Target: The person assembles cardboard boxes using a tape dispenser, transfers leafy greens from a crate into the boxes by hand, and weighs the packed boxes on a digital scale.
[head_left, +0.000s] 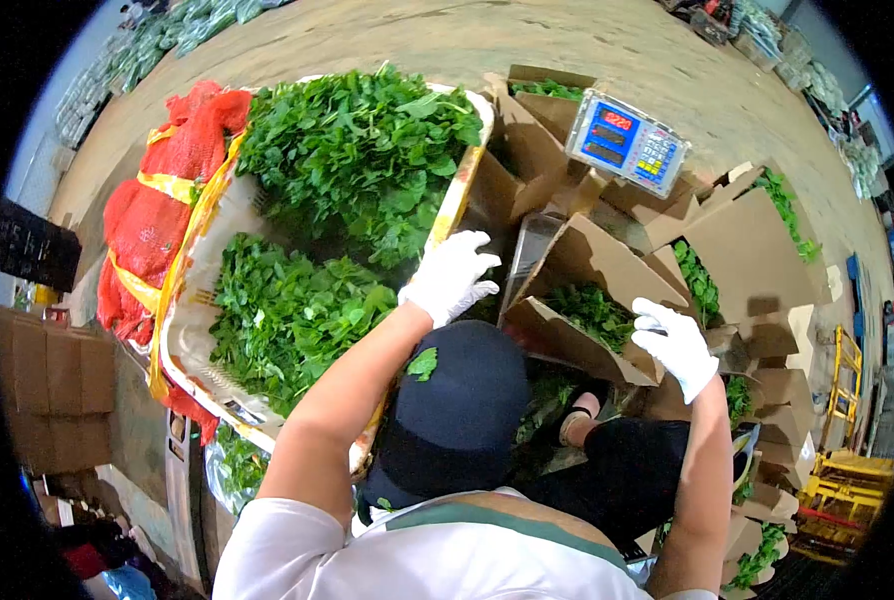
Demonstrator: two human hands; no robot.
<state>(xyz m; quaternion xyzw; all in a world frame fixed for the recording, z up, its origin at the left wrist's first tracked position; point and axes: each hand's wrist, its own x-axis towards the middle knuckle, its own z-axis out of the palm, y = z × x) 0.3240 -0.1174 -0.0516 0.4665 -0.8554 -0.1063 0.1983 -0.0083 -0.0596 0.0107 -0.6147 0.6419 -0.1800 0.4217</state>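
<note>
My left hand (452,278), in a white glove, hovers by the right rim of a large white crate (195,330). Its fingers are spread and hold nothing. Two heaps of leafy greens lie in the crate: a bigger one (357,150) at the far end and another (297,315) nearer me. My right hand (675,348), gloved too, is over the right side of an open cardboard box (592,250) with greens (592,312) inside. Its fingers are slightly bent and apart, with nothing visible between them. Behind that box, a digital scale display (627,142) shows red digits.
Several more open cardboard boxes (757,250) with greens crowd the right side. Red mesh sacks (157,215) lean along the crate's left side. Stacked brown cartons (57,370) stand at left. A yellow metal frame (847,490) is at far right. Concrete floor (397,40) stretches ahead.
</note>
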